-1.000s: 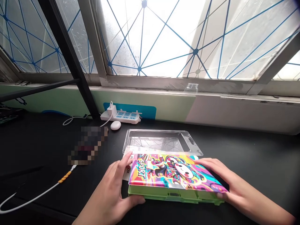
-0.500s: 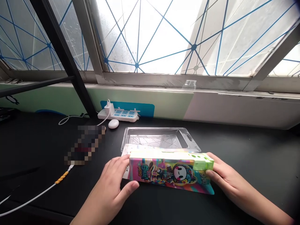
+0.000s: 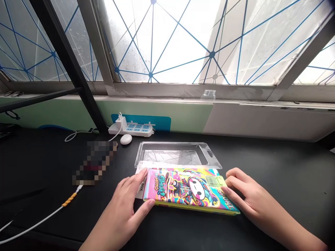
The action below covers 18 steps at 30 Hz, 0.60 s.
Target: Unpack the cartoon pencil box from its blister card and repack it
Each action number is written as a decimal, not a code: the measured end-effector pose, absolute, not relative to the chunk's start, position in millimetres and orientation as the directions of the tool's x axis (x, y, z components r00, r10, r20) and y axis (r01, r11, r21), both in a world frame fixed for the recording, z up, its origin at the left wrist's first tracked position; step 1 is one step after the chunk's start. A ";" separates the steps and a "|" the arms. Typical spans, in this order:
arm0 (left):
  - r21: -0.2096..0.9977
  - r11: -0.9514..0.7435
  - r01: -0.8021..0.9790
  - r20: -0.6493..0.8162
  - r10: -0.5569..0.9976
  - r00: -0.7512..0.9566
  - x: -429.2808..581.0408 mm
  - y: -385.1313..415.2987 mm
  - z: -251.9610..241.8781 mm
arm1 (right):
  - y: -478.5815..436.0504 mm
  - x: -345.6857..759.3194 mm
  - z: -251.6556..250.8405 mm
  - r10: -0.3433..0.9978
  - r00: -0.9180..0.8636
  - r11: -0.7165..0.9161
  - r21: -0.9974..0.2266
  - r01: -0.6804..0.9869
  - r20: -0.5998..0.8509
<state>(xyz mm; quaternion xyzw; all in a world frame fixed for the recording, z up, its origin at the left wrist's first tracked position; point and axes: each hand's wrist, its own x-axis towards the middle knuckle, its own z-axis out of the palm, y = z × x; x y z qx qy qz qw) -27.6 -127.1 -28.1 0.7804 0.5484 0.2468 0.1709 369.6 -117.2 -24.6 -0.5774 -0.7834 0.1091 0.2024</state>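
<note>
A colourful box (image 3: 183, 190) with a cartoon character on its top lies flat on the black table, its yellow-green front edge showing. My left hand (image 3: 132, 198) rests at the box's left end, fingers and thumb apart, touching its edge. At the right end is my right hand (image 3: 243, 191), its thumb on the box's corner and its fingers loosely curled above, not wrapped round it. Behind the box, a clear plastic tray (image 3: 171, 155) lies on the table. A white printed sheet (image 3: 140, 190) sticks out under the box's left side.
A white power strip (image 3: 138, 130) with a plug stands by the wall, a white oval object (image 3: 126, 139) before it. Left of my left hand lies a pixelated object (image 3: 95, 164) with a white cable (image 3: 47, 218). A black metal frame (image 3: 70, 62) rises at the left.
The box has tipped down from a raised, tilted pose to lie flat, its illustrated face now upward. My right hand has loosened its grip at the right end. My left hand has barely moved.
</note>
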 end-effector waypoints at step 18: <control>0.578 -0.376 0.725 0.189 0.925 0.329 -27.9 -126.4 -25.0 | -97.4 247.0 -0.8 0.830 -0.468 0.517 -0.105 0.849 0.302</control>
